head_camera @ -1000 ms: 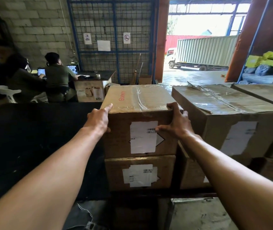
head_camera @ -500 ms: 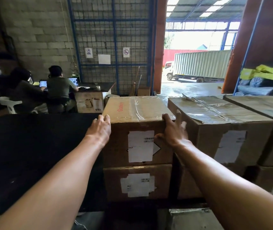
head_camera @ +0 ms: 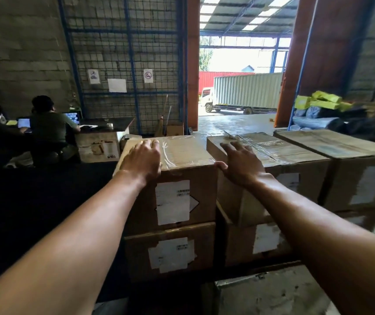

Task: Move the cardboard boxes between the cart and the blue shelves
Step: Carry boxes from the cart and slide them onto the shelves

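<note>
Our left hand (head_camera: pixel 142 160) lies flat, fingers spread, on the top box (head_camera: pixel 188 155), which is stacked on a lower box (head_camera: pixel 170 253). Our right hand (head_camera: pixel 242 164), fingers straight, has its thumb on the right corner, crowded by the neighbouring box (head_camera: pixel 291 155).

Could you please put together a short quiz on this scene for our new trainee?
1. True or false: the left hand rests on top of the taped box.
2. What sits directly under that box? A) a chair B) another cardboard box C) a laptop
3. How many white labels show on the taped box's front face?
Key: 1 true; 2 B; 3 one.
</note>
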Action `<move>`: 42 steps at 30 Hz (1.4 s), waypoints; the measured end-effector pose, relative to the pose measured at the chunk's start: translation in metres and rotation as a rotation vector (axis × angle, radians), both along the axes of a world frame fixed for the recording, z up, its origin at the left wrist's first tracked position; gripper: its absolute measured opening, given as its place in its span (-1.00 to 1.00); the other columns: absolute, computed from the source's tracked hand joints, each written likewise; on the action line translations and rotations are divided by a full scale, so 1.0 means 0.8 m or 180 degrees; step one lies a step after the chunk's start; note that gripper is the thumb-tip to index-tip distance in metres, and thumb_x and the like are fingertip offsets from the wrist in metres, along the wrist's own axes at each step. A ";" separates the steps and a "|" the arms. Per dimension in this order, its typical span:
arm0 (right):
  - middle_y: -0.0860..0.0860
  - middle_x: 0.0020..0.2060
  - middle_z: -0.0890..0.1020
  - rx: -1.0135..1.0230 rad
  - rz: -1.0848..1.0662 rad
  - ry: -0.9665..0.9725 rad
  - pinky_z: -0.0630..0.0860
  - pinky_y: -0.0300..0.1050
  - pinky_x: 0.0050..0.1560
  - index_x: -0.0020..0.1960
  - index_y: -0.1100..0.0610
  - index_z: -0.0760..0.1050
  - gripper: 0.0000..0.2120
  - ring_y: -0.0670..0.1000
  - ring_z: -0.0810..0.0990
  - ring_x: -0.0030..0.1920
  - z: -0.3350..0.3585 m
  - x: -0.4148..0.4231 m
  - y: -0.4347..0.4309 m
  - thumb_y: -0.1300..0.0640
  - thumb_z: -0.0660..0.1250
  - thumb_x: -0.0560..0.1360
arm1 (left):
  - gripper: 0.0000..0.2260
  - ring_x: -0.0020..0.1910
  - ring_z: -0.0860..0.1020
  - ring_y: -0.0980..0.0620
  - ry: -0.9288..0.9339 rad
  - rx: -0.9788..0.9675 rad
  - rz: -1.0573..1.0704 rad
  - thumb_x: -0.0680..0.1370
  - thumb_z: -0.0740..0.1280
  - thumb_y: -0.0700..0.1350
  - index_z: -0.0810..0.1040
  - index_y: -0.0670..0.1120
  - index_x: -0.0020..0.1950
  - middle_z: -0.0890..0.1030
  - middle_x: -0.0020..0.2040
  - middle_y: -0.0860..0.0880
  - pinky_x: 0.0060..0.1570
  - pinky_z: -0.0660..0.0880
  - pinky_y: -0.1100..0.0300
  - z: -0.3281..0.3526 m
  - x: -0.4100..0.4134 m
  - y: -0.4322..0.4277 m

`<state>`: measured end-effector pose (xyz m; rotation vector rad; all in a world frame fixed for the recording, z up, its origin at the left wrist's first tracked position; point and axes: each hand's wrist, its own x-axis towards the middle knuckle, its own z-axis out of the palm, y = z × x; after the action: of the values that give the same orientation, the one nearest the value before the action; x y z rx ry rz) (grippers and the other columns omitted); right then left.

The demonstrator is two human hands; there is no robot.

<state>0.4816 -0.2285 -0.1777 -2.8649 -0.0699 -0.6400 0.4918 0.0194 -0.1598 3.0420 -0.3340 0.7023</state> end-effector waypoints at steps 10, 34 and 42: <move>0.14 0.40 0.38 -0.0035 -0.0798 -0.0164 0.32 0.13 0.33 0.48 0.06 0.27 -0.44 0.26 0.34 0.37 0.050 -0.080 -0.196 -0.13 0.30 0.56 | -0.49 0.27 0.45 -0.20 -0.0403 -0.0119 -0.1031 0.57 0.31 -0.01 0.31 -0.23 0.42 0.46 0.28 -0.21 0.18 0.42 -0.02 0.056 -0.039 -0.223; 0.09 0.54 0.21 0.0062 -0.0805 0.0111 0.18 0.13 0.49 0.57 0.03 0.11 -0.30 0.18 0.18 0.51 -0.005 -0.049 -0.659 -0.26 0.20 0.55 | -0.30 0.29 0.36 -0.19 0.0054 -0.0039 -0.1623 0.48 0.34 0.23 0.29 -0.28 0.37 0.40 0.28 -0.24 0.29 0.33 0.02 0.005 0.023 -0.703; 0.10 0.53 0.23 0.0112 -0.0655 0.0232 0.19 0.15 0.46 0.55 -0.02 0.16 -0.26 0.20 0.20 0.50 -0.032 0.014 -0.701 -0.38 0.17 0.50 | -0.26 0.26 0.42 -0.19 0.0263 -0.0230 -0.1191 0.46 0.27 0.32 0.35 -0.27 0.34 0.46 0.24 -0.24 0.22 0.39 0.00 -0.046 0.075 -0.703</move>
<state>0.4932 -0.7891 -0.2031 -2.8809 0.2476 -0.5656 0.5521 -0.5430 -0.1970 2.8086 -0.8261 0.5476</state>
